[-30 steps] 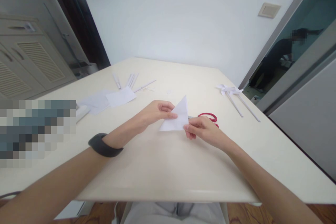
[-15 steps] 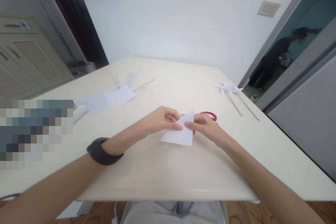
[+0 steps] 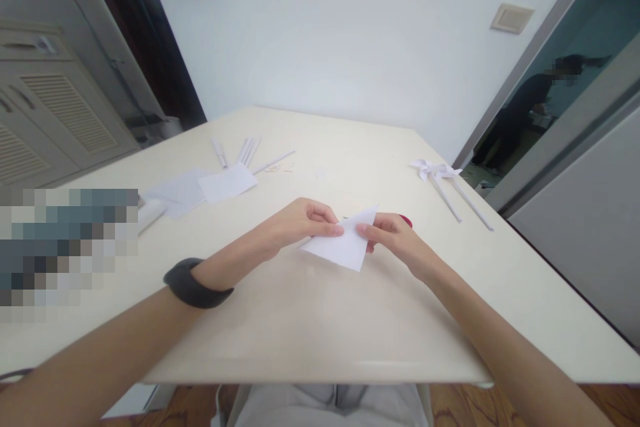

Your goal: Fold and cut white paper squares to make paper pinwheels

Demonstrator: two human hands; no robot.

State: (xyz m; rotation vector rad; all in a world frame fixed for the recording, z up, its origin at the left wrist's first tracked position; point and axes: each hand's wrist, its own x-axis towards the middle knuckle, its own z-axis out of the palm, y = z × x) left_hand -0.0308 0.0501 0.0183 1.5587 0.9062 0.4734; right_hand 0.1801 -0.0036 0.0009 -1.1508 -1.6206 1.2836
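A white sheet of paper (image 3: 345, 250), triangular in outline, is held above the near part of the table. My left hand (image 3: 313, 221) pinches its upper left edge between thumb and fingers. On the right side my right hand (image 3: 387, 233) grips it, thumb on top and fingers behind. Just beyond my right hand lies a pair of scissors with red handles (image 3: 407, 221), mostly hidden by the hand and the paper.
Two paper pinwheels on paper sticks (image 3: 445, 197) lie at the table's right. Several rolled paper sticks (image 3: 246, 150), loose white sheets (image 3: 227, 183) and thin small bits (image 3: 280, 167) lie at the back left. Through the doorway a person (image 3: 530, 107) leans over.
The paper has turned slightly in my hands, its top corner shifting right and its lower edge tilting. My left hand has moved slightly up and left. Less of the scissors' handles shows.
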